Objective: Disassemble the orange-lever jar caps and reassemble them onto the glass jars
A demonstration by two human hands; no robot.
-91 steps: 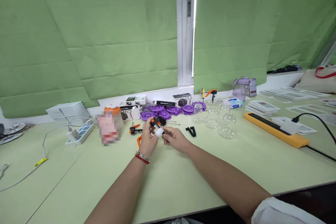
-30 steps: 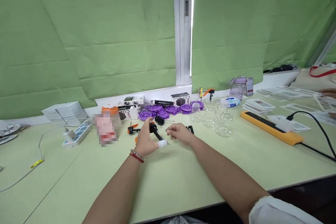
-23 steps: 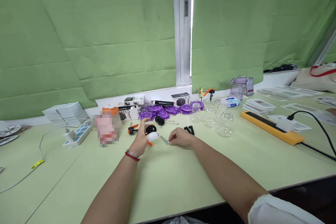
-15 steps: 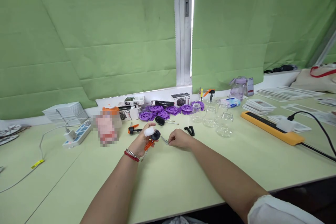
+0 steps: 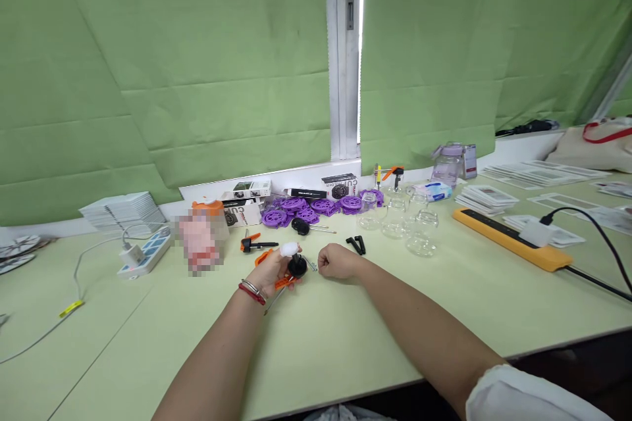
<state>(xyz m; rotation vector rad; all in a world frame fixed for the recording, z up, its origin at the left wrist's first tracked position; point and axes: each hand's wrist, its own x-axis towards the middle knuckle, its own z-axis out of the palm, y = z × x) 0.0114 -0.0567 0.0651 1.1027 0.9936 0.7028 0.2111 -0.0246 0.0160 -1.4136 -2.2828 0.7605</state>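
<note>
Left hand (image 5: 269, 274) grasping black-and-orange assembly (image 5: 297, 267); right hand (image 5: 338, 261) beside small metal fasteners (image 5: 313, 266)

Left hand: thumb wrapped in white, clasped round the assembly, round black part toward the right, orange lever below. One thin metal shaft (image 5: 273, 303) slants out beneath the palm.

Right hand: fingers curled, tips down next to the fasteners on the table (image 5: 345, 342). Whether anything is pinched, cannot tell.

Step, as judged: small-parts work, the assembly being positioned close to its hardware. Next move appears to call for a fine fingertip pinch on the right and a steady grip on the left.

Beyond the hands: one orange loop (image 5: 265, 253); one orange-and-black clamp-like piece (image 5: 247, 246), lying on its side; two short black bars (image 5: 353, 246); one black-handled screwdriver (image 5: 300, 227).

Farther: clear jars (image 5: 422, 243), grouped right; purple spoked discs (image 5: 275, 218), heaped; printed cartons (image 5: 247, 213) against the wall.

Hard to make out: right fingertips, turned under; the assembly's underside, covered by the left fingers; exact type of fasteners, too small; pink packet (image 5: 197, 240), blurred out. Cut off: right sleeve (image 5: 518, 395), at the lower edge.
</note>
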